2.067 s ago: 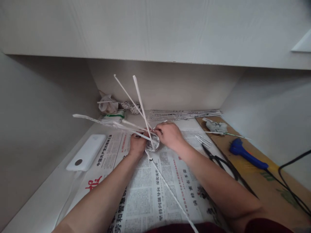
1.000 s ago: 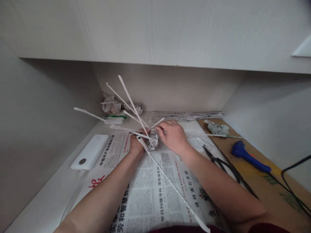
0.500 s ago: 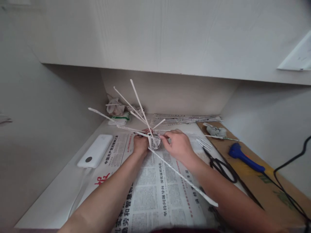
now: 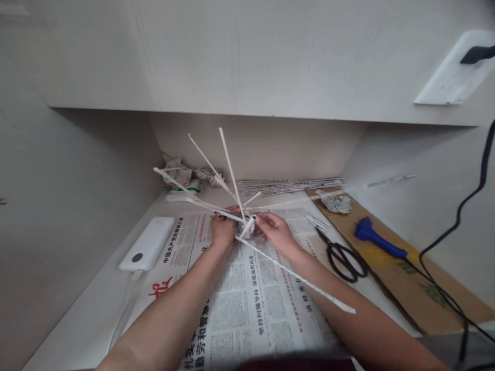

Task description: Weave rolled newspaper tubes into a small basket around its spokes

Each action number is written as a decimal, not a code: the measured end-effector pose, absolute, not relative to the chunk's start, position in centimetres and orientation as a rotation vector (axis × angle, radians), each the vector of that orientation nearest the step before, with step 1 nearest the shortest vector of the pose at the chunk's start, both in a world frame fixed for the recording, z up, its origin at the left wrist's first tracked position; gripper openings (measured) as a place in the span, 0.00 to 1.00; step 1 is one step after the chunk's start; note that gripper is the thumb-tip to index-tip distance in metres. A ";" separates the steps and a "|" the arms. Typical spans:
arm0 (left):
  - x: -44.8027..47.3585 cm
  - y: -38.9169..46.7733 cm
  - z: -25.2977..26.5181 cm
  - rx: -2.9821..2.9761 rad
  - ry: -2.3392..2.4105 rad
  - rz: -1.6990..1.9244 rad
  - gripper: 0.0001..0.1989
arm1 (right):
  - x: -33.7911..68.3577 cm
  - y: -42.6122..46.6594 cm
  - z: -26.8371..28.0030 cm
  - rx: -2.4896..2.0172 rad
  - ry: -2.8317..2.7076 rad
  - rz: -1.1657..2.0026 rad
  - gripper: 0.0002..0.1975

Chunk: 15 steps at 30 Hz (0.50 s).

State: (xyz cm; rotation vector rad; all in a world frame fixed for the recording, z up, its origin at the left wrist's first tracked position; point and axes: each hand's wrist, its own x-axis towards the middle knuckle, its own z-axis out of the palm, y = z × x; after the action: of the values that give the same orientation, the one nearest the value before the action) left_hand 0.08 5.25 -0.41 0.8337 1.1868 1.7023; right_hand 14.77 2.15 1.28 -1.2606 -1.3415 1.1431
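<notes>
A small woven paper piece (image 4: 245,230) is between my two hands above the newspaper (image 4: 240,288). White rolled-paper tubes fan out from it: an upright tube (image 4: 229,165) points away, others reach to the far left, and a long tube (image 4: 297,274) slants over my right forearm. My left hand (image 4: 223,231) is closed around the piece's left side, its fingertips partly hidden behind the tubes. On the right side, my right hand (image 4: 275,231) has its thumb and fingers pinched at the piece's edge, near a tube's open end.
Black scissors (image 4: 344,260) and a blue glue gun (image 4: 379,238) lie to the right, the latter on cardboard (image 4: 425,288). A white power bank (image 4: 149,243) is at left. Rolled-paper sticks (image 4: 290,185) lie along the back. A black cable (image 4: 460,216) hangs at right.
My right hand has shifted slightly left and curled closer to the woven piece. A tube end by its fingers has turned toward the right. The view has swung a little to the right.
</notes>
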 end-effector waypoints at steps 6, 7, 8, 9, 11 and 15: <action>0.8 4.3 -0.4 0.955 1.175 1.649 0.16 | 13.3 1.9 -0.6 -1.167 -1.485 0.997 0.24; 0.9 4.2 -0.5 0.963 1.180 1.623 0.16 | 13.4 1.9 -0.6 -1.193 -1.511 0.949 0.23; 1.0 4.2 -0.5 0.969 1.184 1.597 0.17 | 13.6 2.0 -0.6 -1.223 -1.530 0.902 0.21; 1.1 4.1 -0.5 0.975 1.186 1.579 0.17 | 13.8 2.1 -0.6 -1.247 -1.541 0.859 0.20; 1.3 4.0 -0.5 0.994 1.181 1.580 0.16 | 14.2 2.2 -0.4 -1.254 -1.530 0.805 0.19; 1.5 3.6 0.2 1.020 1.242 1.620 0.12 | 14.3 1.7 0.2 -1.239 -1.450 0.784 0.16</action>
State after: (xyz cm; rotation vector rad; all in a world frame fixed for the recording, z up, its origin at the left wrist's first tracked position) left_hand 1.52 3.58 0.16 1.0199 1.2421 1.6202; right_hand 14.34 1.73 0.19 -1.2393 -1.4498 0.7842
